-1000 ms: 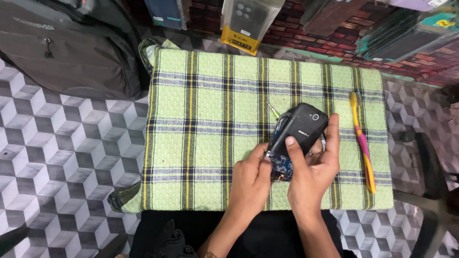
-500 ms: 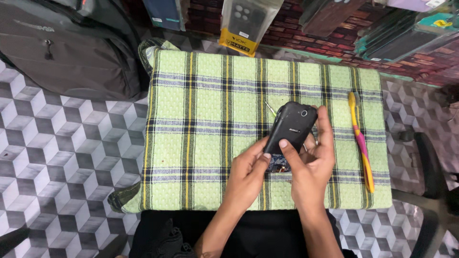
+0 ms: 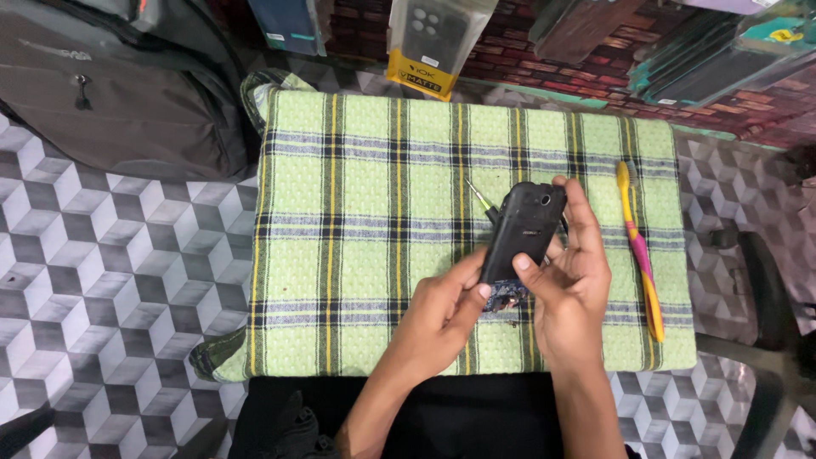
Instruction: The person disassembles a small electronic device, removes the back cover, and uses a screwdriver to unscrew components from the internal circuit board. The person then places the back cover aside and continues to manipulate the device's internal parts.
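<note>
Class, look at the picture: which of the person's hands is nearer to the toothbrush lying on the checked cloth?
Right. The right hand, holding the black phone, sits just beside the toothbrush without touching it. The left hand is farther away, on the phone's other side.

Toothbrush (image 3: 639,252) on plaid cloth (image 3: 357,212)

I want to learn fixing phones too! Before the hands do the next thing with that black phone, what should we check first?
1. Right hand wrapped around the black phone: ok.
2. Left hand touching the phone's lower edge: ok.
3. Phone held over the green checked cloth, so dropped bits land softly: ok.
4. Screwdriver lying close by: ok.
5. Toothbrush out of the hands' way: ok.
6. Back cover fully seated: cannot tell.
</note>
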